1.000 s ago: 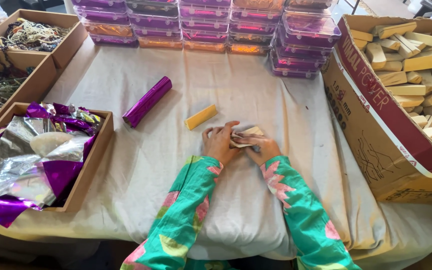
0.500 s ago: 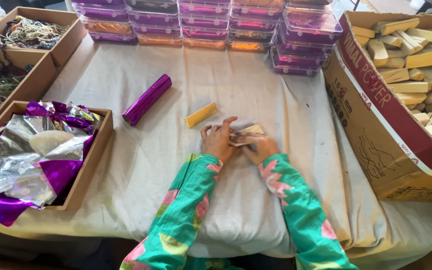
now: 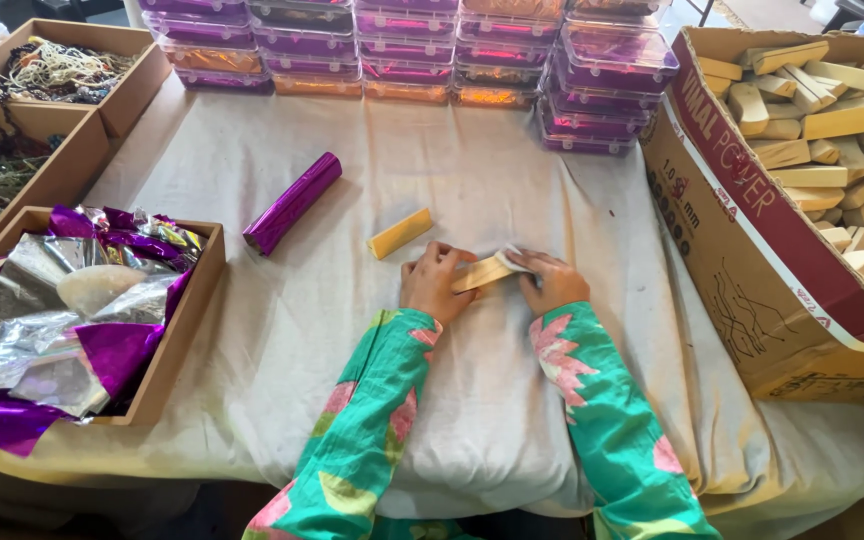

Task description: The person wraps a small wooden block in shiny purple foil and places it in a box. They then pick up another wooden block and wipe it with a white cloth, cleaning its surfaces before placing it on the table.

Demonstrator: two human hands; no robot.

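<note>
Two hands — left hand (image 3: 435, 285) and right hand (image 3: 549, 282) — grip a pale yellow wooden block (image 3: 481, 273) by its ends, steadying it; a matching loose block (image 3: 399, 233) lies just beyond.

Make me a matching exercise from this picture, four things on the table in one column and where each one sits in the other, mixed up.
Things:
1. purple foil-wrapped roll
2. loose yellow wooden block
3. stacked clear plastic lidded boxes
4. large cardboard box of pale wooden blocks

Places:
A. along the far edge of the table
B. at the table's right side
C. on the cloth, just beyond the left hand
D. on the cloth, left of the yellow block

Pairs: 1-D, 2-C, 3-A, 4-B
</note>
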